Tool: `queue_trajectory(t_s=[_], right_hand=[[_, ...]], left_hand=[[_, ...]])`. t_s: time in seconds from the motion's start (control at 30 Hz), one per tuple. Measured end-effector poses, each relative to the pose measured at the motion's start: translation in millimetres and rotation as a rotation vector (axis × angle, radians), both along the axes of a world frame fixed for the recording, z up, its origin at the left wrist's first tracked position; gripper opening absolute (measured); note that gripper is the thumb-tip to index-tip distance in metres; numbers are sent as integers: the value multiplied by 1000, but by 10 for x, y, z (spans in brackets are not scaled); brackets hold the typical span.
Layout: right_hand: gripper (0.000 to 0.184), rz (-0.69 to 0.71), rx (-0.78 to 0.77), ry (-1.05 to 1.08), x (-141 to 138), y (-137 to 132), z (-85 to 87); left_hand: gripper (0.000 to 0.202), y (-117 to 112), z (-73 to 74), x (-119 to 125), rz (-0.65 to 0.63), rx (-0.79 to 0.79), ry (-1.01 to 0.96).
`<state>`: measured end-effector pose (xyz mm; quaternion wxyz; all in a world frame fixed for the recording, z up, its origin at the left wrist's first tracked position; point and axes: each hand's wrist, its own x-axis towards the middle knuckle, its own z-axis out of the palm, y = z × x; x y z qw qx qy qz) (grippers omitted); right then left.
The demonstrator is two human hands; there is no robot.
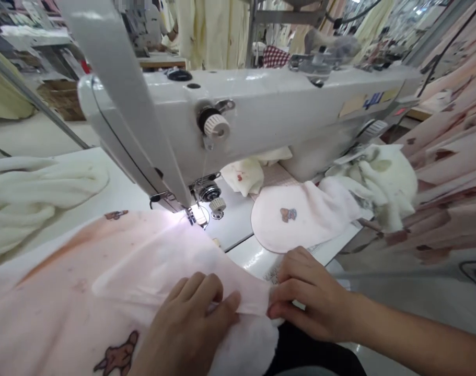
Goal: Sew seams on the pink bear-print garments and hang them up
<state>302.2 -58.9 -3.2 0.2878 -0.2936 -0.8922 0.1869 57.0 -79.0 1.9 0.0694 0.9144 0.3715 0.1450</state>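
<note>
A large pale pink plush fabric [143,271] with printed brown animals spreads over the left of the sewing table. Its far edge reaches the lit needle and presser foot [190,215] of a white sewing machine [261,112]. My left hand [194,318] lies on the fabric with fingers curled, its thumb and fingers gathering a fold. At the fabric's right edge, my right hand [304,297] pinches the cloth between thumb and fingers. Just beyond it rests a rounded pink piece [296,214] with a small bear motif.
Cream cloth [37,193] is heaped at the left. Under the machine arm sits a bunched cream piece [243,175], and more crumpled fabric [386,183] lies at the right. Printed pink fabric [453,183] hangs along the right side. A pole crosses in front of the machine head.
</note>
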Motion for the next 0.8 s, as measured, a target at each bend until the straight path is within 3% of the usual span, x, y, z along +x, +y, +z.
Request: queue_trajectory(t_s=[0.17, 0.3, 0.4, 0.47, 0.53, 0.63, 0.8], right_hand=[[11, 47, 65, -100, 25, 4, 14], [21, 106, 72, -260, 23, 45, 88], [20, 149, 72, -328, 10, 79, 151], [19, 177, 95, -341, 1, 92, 187], [17, 210, 135, -343, -10, 98, 211], [17, 261, 185, -322, -53, 116, 218], [18, 281, 247, -316, -279, 280, 170]], left_hand=[[13, 21, 42, -42, -7, -60, 15], [18, 56, 77, -25, 163, -113, 7], [23, 64, 33, -13, 354, 37, 116], [33, 45, -17, -24, 415, 181, 183], [46, 18, -70, -59, 404, 244, 196], [52, 37, -125, -163, 368, 174, 189], [47, 404, -105, -496, 314, 91, 132]])
